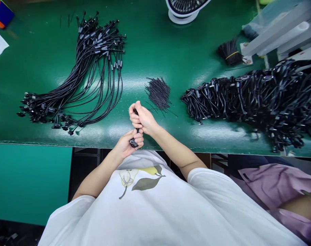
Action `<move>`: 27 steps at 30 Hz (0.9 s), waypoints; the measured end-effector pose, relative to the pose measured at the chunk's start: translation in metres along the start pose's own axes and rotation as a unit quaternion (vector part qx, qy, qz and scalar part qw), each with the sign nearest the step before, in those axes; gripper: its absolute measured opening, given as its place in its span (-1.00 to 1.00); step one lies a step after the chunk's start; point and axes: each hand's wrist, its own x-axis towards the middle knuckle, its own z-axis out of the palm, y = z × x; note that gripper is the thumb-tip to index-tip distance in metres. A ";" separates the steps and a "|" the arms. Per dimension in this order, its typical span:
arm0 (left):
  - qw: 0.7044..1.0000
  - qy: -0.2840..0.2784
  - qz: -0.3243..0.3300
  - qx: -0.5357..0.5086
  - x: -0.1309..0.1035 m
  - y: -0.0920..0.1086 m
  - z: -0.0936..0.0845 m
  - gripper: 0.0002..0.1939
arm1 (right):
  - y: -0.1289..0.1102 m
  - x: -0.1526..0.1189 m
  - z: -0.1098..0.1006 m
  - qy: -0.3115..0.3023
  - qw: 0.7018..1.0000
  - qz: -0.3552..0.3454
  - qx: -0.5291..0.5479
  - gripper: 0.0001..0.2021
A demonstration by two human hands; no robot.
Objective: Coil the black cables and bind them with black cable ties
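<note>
Close to the table's front edge, my two hands meet around a folded black cable. My left hand is closed on its lower end, where a connector shows between the fingers. Just above, my right hand wraps the upper part, and a little black cable shows at the top of the fist. Most of the cable is hidden by my fingers. Beyond my right hand lies a pile of short black twist ties. To the left spreads a bunch of loose, unfolded black cables with connectors at both ends.
A long heap of bundled black cables covers the right side of the green table. Behind it are a banded bunch of ties and a metal frame. A white fan stands at the back. Another person's pink clothing shows lower right.
</note>
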 end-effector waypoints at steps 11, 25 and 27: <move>0.998 -0.008 -0.024 0.051 0.002 -0.016 -0.011 -0.86 | 0.007 -0.017 -0.012 -0.034 0.999 0.019 -0.002 -0.43; 0.968 0.059 0.131 0.204 0.008 -0.007 -0.023 -0.68 | -0.024 -0.074 -0.170 0.365 0.618 -0.020 -0.696 -0.88; 0.967 0.050 0.121 0.218 0.010 -0.009 -0.019 -0.68 | -0.023 -0.078 -0.178 0.353 0.589 0.011 -0.727 -0.88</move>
